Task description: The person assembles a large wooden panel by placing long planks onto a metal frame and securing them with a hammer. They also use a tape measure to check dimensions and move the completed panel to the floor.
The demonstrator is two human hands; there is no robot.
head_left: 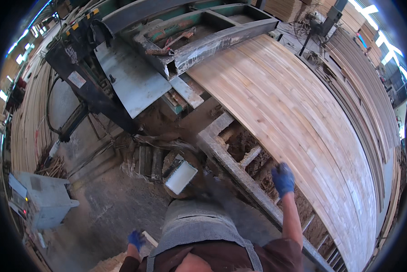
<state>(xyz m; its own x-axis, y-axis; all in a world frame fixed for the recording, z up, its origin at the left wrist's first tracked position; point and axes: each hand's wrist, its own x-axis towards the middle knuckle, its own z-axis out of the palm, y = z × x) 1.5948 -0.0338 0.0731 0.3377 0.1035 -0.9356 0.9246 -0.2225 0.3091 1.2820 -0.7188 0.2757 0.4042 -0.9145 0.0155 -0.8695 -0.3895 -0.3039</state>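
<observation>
Workshop scene from above: right hand in a blue glove, fingers loosely curled and holding nothing, raised just beside the near edge of a broad panel of glued wood strips lying flat on a long metal frame. Left hand, also blue-gloved, low by a wood piece, grip impossible to tell. Panel likely stiff, heavy, rough-edged; best gripped along its near long edge.

Blue-gloved right hand over wooden boards, left hand low beside apron
</observation>
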